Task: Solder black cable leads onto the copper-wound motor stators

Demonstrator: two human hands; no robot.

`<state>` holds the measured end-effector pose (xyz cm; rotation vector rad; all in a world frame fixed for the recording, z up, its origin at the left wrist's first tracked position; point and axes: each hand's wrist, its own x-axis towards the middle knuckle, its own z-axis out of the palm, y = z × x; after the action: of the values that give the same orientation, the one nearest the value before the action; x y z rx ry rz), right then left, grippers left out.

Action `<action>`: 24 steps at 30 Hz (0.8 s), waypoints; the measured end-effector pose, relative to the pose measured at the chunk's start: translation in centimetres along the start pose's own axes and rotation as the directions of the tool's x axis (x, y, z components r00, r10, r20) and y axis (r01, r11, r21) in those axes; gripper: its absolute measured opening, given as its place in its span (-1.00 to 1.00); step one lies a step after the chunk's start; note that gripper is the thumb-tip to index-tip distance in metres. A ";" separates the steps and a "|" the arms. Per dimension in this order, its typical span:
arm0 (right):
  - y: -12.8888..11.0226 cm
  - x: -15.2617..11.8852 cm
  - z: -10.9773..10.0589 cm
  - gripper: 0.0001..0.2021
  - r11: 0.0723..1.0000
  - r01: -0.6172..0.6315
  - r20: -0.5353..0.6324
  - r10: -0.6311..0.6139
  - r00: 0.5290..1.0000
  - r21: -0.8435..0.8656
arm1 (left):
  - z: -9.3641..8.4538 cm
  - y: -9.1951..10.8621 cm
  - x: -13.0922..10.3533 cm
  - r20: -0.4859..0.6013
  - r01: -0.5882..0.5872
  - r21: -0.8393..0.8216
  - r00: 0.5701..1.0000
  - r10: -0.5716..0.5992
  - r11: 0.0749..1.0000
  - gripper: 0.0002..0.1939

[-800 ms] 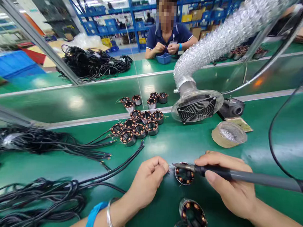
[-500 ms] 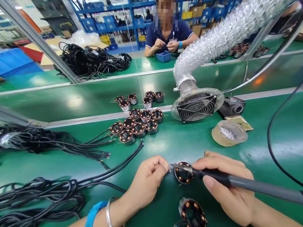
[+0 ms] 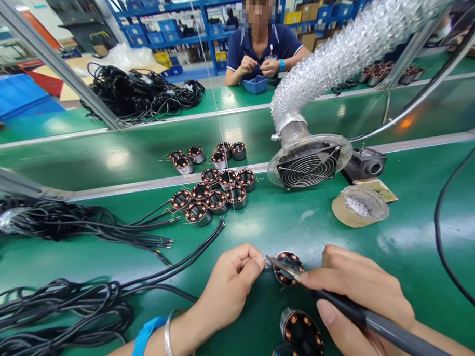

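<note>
Right hand (image 3: 358, 296) is clamping the soldering iron (image 3: 372, 323); its long axis is pointing left at the stator (image 3: 287, 268). Left hand (image 3: 229, 287) is pinching a wire end just left of it.

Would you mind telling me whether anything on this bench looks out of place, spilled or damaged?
Nothing stands out. The right hand holds the soldering iron with its tip at the stator, where the left hand pinches something small. The spare stators sit grouped, and the black cables lie in loose bundles.
</note>
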<state>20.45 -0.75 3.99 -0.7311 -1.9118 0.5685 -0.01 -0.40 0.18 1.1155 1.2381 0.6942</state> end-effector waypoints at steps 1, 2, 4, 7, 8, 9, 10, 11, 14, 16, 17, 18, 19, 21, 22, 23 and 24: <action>0.0 -0.1 -0.1 -0.68 1.000 -0.005 -0.004 0.005 1.000 0.004 | 0.0 0.0 0.0 -0.003 -0.003 0.007 1.000 0.003 1.000 -0.76; 0.0 -0.1 -0.1 -0.68 1.000 -0.009 -0.010 0.009 1.000 0.007 | 0.0 0.1 0.0 -0.006 -0.007 0.015 1.000 0.007 1.000 -0.76; 0.0 -0.1 -0.2 -0.68 1.000 -0.013 -0.011 0.013 1.000 0.002 | -0.1 0.1 0.0 -0.009 -0.015 0.031 1.000 0.015 0.999 -0.76; -0.1 -0.1 -0.1 -0.71 1.000 -0.016 -0.024 0.016 1.000 -0.006 | -0.1 0.1 0.0 -0.012 -0.017 0.047 1.000 0.018 0.999 -0.76; -0.1 -0.1 -0.1 -0.71 1.000 -0.016 -0.031 0.016 0.999 -0.003 | -0.1 0.0 -0.1 -0.014 -0.019 0.049 1.000 0.020 0.999 -0.75; -0.1 -0.1 0.0 -0.71 1.000 -0.015 -0.032 0.015 0.999 0.002 | -0.1 0.0 -0.1 -0.015 -0.023 0.049 1.000 0.024 0.999 -0.75; 0.0 -0.1 0.0 -0.71 1.000 -0.015 -0.035 0.015 0.999 0.007 | -0.1 0.0 -0.1 -0.016 -0.026 0.048 1.000 0.027 0.999 -0.75; 0.0 -0.1 0.0 -0.71 1.000 -0.018 -0.032 0.018 0.999 0.009 | -0.1 0.0 -0.1 -0.016 -0.026 0.046 0.999 0.027 0.999 -0.75; 0.1 -0.1 0.0 -0.73 1.000 -0.021 -0.016 0.021 1.000 0.009 | 0.0 0.1 -0.1 -0.017 -0.020 0.043 1.000 0.021 0.999 -0.75; 0.2 -0.1 -0.1 -0.73 1.000 -0.019 -0.006 0.019 1.000 0.006 | 0.0 0.1 0.0 -0.019 -0.019 0.044 1.000 0.020 0.999 -0.75; 0.1 -0.1 -0.1 -0.73 1.000 -0.017 -0.001 0.017 1.000 0.003 | 0.0 0.1 0.0 -0.019 -0.020 0.042 1.000 0.020 0.999 -0.75; 0.1 -0.1 -0.1 -0.73 1.000 -0.015 -0.002 0.015 1.000 0.001 | 0.0 0.1 0.0 -0.018 -0.020 0.040 1.000 0.021 0.999 -0.75; 0.1 0.0 -0.2 -0.73 1.000 -0.018 0.000 0.018 1.000 -0.003 | 0.0 0.1 0.0 -0.016 -0.020 0.036 1.000 0.021 0.999 -0.75; 0.0 0.0 -0.3 -0.74 1.000 -0.022 -0.001 0.022 1.000 -0.011 | 0.0 0.1 -0.1 -0.013 -0.019 0.028 1.000 0.020 0.999 -0.75; -0.1 0.0 -0.3 -0.74 0.999 -0.026 -0.003 0.026 1.000 -0.018 | 0.0 0.1 -0.1 -0.015 -0.018 0.027 1.000 0.019 0.999 -0.75; -0.1 0.0 -0.3 -0.73 0.999 -0.030 -0.005 0.030 1.000 -0.025 | 0.0 0.1 -0.1 -0.019 -0.017 0.028 1.000 0.017 0.999 -0.75; -0.1 0.0 -0.3 -0.72 0.999 -0.033 -0.010 0.033 0.999 -0.032 | 0.0 0.2 -0.2 -0.025 -0.016 0.032 1.000 0.017 0.999 -0.75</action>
<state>20.74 -0.80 4.16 -0.7860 -1.9068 0.5550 0.03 -0.50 0.38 1.1472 1.2662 0.7050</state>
